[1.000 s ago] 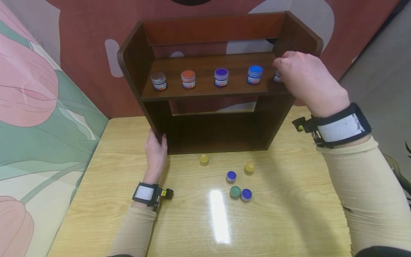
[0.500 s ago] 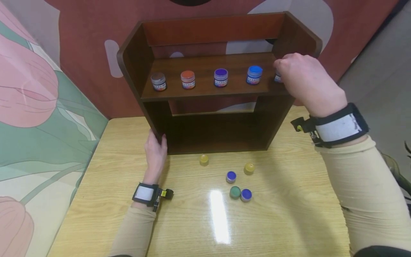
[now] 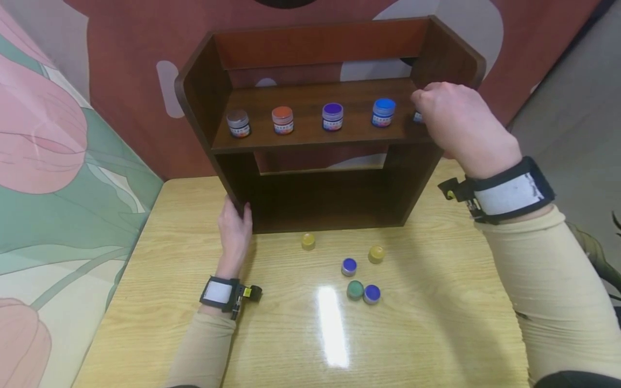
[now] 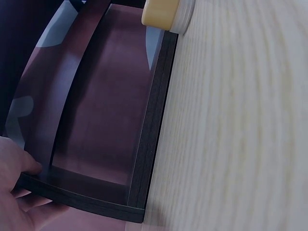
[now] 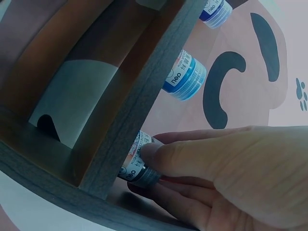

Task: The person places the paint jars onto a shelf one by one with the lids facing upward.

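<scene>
A dark brown wooden shelf [image 3: 320, 141] stands on the table. My left hand [image 3: 234, 226] grips its left side panel low down, thumb in front and fingers behind, as the left wrist view also shows. At the upper board's right end, my right hand [image 3: 466, 126] pinches a paint jar [image 5: 136, 163] with a dark lid; the jar sits at the board's front edge, mostly covered by the hand in the head view. Left of it on the same board stand a blue-lidded jar [image 3: 383, 112], a purple-lidded jar [image 3: 332, 117], an orange-lidded jar [image 3: 283, 120] and a brown-lidded jar [image 3: 239, 124].
In front of the shelf on the wooden table [image 3: 281, 334] lie a yellow jar [image 3: 308, 241], another yellow jar [image 3: 376, 254], a blue-lidded small jar [image 3: 349, 267], a green jar [image 3: 355, 290] and a second blue-lidded small jar [image 3: 372, 294]. A patterned wall stands behind.
Almost nothing differs. My right hand stays on the jar at the shelf's right end, and my left hand keeps its grip on the side panel.
</scene>
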### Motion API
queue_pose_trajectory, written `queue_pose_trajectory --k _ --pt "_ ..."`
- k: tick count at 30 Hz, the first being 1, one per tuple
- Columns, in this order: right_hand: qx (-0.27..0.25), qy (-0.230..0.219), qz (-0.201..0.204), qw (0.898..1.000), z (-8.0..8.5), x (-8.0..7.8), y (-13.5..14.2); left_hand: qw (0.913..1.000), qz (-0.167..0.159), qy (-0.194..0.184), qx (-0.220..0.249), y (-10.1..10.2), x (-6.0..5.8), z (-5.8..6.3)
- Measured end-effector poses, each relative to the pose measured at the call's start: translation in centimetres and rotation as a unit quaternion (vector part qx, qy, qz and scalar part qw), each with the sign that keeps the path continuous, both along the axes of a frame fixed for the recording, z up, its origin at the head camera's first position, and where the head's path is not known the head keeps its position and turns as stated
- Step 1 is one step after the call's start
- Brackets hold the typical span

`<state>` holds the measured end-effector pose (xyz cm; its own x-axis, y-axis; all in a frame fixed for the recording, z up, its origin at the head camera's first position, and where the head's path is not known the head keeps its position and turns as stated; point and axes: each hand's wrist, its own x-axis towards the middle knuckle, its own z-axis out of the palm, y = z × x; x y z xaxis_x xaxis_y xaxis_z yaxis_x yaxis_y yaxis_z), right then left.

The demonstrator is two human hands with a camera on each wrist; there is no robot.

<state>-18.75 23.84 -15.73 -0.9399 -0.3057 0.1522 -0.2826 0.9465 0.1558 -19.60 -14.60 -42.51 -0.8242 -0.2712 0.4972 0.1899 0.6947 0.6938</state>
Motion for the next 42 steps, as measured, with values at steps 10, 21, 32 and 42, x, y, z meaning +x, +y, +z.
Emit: queue_pose_trajectory --k 10,21,32,42 --pt "-0.017 0.015 0.017 1.000 -0.1 0.2 0.0 1.0000 -0.005 -0.004 0.002 -0.1 0.0 -0.2" --pt "-0.115 0.140 0.071 0.981 -0.7 0.2 -0.3 1.0000 0.001 -0.004 0.004 0.0 0.0 -0.1" --pt "-0.229 0.312 0.189 0.902 -3.9 2.4 0.1 1.0000 0.001 -0.001 -0.006 0.0 0.1 -0.1" --pt "-0.249 0.309 0.213 0.893 -8.1 4.2 0.1 1.0000 0.001 0.003 -0.004 0.0 0.1 0.1"
